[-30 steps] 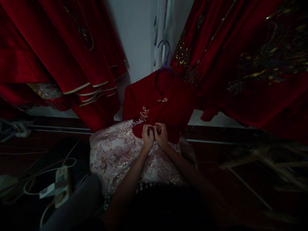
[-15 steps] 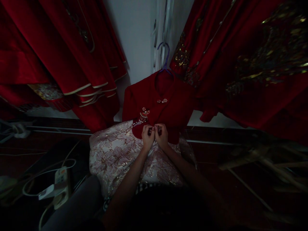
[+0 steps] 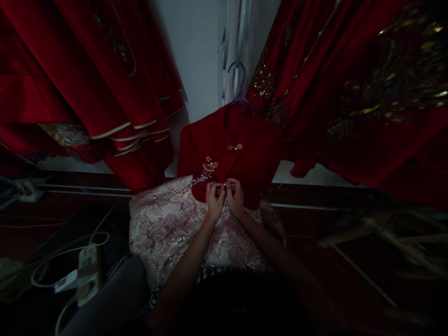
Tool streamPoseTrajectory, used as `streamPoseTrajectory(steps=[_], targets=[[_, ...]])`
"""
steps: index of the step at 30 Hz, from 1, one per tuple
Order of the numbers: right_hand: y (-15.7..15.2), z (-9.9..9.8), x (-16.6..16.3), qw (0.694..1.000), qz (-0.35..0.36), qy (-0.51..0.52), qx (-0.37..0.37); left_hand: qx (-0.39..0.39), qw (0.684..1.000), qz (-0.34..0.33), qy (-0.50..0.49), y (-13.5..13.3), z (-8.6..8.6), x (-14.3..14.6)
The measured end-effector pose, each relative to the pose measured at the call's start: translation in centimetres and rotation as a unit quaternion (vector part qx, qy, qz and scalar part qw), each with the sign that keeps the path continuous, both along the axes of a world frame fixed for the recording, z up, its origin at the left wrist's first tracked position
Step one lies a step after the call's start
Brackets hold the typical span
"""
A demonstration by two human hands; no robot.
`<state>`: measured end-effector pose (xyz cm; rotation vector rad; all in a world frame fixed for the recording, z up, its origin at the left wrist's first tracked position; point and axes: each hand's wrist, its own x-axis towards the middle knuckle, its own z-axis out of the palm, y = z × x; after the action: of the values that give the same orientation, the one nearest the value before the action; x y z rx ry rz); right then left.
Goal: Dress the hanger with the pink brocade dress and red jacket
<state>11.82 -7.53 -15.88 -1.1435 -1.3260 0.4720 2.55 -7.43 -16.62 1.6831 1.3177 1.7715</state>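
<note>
A short red jacket (image 3: 201, 135) hangs on a purple hanger (image 3: 242, 84), its lower part resting over pale floral brocade fabric (image 3: 161, 224). A small beaded clasp (image 3: 234, 147) closes the jacket below the collar, and a beaded ornament (image 3: 210, 166) decorates one side. At the lower front opening, my left hand (image 3: 215, 198) and my right hand (image 3: 235, 197) meet, fingertips curled in a pinch. Between them shows a bit of another small beaded clasp (image 3: 226, 184), mostly covered by the fingers.
Red garments with pale piping (image 3: 115, 107) hang on the left, and sequined red garments (image 3: 350, 154) on the right. A metal rack post (image 3: 240, 42) stands against the white wall. A power strip (image 3: 87, 273) with cords lies at lower left, wooden legs (image 3: 378, 228) at right.
My hands stay at the same spot on the jacket front; the right fingers have shifted slightly, and more of the clasp shows between them. The view has moved a little.
</note>
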Motion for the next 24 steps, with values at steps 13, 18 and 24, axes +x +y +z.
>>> streamPoseTrajectory(steps=[13, 18, 24], targets=[[-0.53, 0.2, 0.15, 0.99, -0.097, -0.031, 0.101, 0.021, 1.0, 0.017, 0.008, -0.58, 0.7, 0.15], [-0.33, 0.19, 0.1, 0.991, -0.088, -0.032, 0.098, 0.025, 0.999, 0.023, 0.013, -0.46, 0.7, 0.29], [-0.03, -0.16, 0.16, 0.994, -0.082, -0.022, 0.076, 0.018, 1.0, 0.009, 0.004, -0.27, 0.34, 0.27]])
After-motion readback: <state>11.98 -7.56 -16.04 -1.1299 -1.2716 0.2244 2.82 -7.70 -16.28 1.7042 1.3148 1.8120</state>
